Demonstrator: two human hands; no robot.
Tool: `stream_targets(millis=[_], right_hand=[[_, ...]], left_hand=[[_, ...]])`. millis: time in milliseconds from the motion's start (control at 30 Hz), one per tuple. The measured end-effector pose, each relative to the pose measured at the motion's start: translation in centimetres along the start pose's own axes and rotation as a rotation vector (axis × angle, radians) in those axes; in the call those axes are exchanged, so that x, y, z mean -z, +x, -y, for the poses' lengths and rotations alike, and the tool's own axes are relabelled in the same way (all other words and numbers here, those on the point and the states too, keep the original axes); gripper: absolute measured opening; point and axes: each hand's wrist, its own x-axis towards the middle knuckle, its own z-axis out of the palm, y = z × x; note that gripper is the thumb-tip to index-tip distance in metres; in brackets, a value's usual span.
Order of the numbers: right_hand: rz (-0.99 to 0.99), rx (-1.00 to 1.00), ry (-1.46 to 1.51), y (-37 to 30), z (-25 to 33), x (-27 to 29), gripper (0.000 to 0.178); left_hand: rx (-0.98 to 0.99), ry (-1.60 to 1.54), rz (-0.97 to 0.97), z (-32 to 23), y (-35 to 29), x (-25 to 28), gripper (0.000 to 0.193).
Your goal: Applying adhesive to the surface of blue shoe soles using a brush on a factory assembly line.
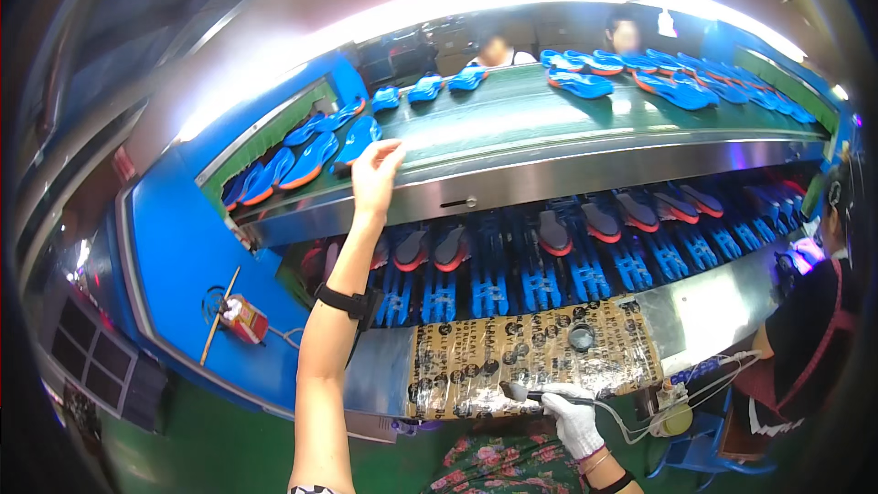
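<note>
While half-open, left hand (376, 178) by insole (360, 134), right hand (574, 423) round brush (515, 391).

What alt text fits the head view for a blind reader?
The bare left hand is at a blue insole on the green conveyor, grip unclear; the gloved right hand holds a brush-like tool by the patterned worktop. Dark, red-edged soles sit lower down.

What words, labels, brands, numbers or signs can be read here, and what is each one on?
Brown bench covering: repeated dark printing, wording not copied here.
Red-and-white packet at the left: printing too small to read.
Blue insoles on the belt: any marks too small or blurred to read.
Brush in the gloved right hand: no lettering that I can make out.
</note>
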Motion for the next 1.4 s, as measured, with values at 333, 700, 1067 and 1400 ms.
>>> stream_targets(millis=[333, 700, 1067, 1400], right_hand=[[-0.100, 0.056, 0.058, 1.2, 2.2, 2.7, 0.016], [-0.206, 0.100, 0.047, 1.0, 3.3, 5.6, 0.017], [-0.222, 0.126, 0.008, 0.8, 5.3, 7.2, 0.018], [-0.108, 0.173, 0.076, -0.3, 3.2, 5.0, 0.017]], left_hand=[[-0.474, 0.818, 0.720, -4.3, 7.8, -23.1, 0.063], [-0.248, 1.389, 1.010, -8.1, 12.4, -40.4, 0.068], [-0.391, 1.167, 1.167, -4.8, 15.4, -37.2, 0.044], [-0.537, 0.893, 0.839, -9.3, 2.6, -14.6, 0.017]])
